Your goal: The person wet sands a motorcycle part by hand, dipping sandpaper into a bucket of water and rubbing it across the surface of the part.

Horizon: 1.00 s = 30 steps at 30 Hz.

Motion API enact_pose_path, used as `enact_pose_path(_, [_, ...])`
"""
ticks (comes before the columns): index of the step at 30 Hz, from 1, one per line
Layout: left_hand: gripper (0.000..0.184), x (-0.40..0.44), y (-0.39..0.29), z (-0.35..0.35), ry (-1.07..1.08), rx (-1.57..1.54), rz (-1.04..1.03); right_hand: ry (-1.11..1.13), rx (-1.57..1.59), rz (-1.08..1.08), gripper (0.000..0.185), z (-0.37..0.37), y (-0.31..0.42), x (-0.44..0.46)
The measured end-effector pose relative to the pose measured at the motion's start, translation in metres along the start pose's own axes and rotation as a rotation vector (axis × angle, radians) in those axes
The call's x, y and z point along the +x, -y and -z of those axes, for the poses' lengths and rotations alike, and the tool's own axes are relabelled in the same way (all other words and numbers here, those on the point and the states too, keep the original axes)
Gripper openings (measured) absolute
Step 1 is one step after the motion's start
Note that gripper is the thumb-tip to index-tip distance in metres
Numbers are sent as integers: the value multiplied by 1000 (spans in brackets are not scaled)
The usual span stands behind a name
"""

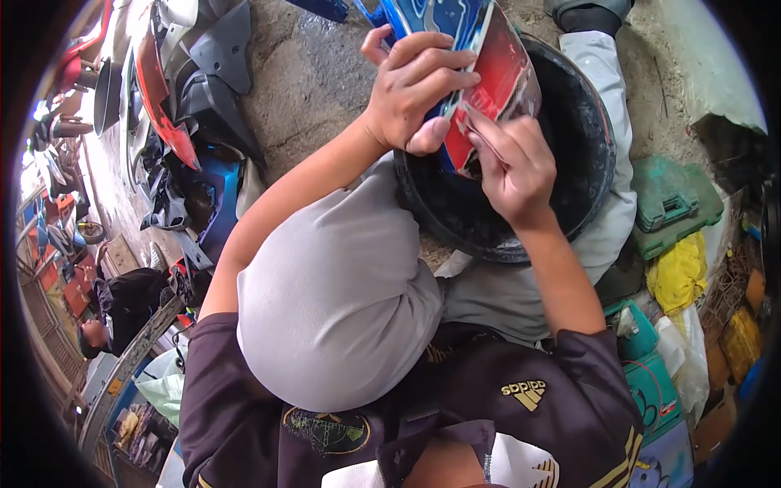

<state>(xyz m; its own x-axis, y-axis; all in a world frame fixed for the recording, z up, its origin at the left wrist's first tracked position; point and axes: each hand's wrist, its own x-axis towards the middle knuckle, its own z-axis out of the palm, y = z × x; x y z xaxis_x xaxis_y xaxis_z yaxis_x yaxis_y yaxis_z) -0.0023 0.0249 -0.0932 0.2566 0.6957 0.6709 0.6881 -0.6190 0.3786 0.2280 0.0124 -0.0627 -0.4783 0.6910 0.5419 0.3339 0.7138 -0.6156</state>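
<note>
Partly beyond view, blue-red panel (506,69)

This is looking like a workshop: vehicle panels (224,53) are lying at ten o'clock, a green tool case (682,213) at three.

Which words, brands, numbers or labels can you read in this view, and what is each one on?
"adidas": in gold on the dark shirt, beside a striped logo.
Too small or blurred to read: any lettering in the round crest on that shirt; the small red-and-white label on the teal box.
No legible lettering on the red-and-blue panel. No readable numbers or signs.
</note>
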Motion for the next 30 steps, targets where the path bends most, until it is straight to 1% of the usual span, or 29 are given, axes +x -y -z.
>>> enact_pose_path(4, [55,-1,3,-4,-33,-20,4,-118,82,-115,28,0,13,-10])
enact_pose_path(5, [55,-1,2,-3,-25,-14,3,-103,67,-184,25,2,18,-8])
enact_pose_path(9, [54,-1,4,-4,-30,-16,1,-162,65,-230,23,-6,21,3])
enact_pose_path(12, [53,-2,3,-3,-26,-20,9,-145,30,-206,21,-8,17,6])
enact_pose_path(15, [52,-3,4,-4,-35,-19,10,-240,69,-245,21,-16,18,1])
enact_pose_path(18, [52,-2,4,-3,-34,-16,5,-236,84,-221,22,-19,10,-8])
enact_pose_path(21, [51,-2,4,-2,-31,-22,7,-252,214,-327,22,-23,14,-13])
enact_pose_path(24, [51,-2,4,-1,-23,-12,6,-246,274,-368,21,-23,20,-13])
enact_pose_path(27, [51,-3,5,-2,-20,-4,8,-182,47,-212,20,-17,12,-8])
enact_pose_path(30, [51,-3,6,-2,-29,-13,18,-108,-108,-114,22,-10,12,1])
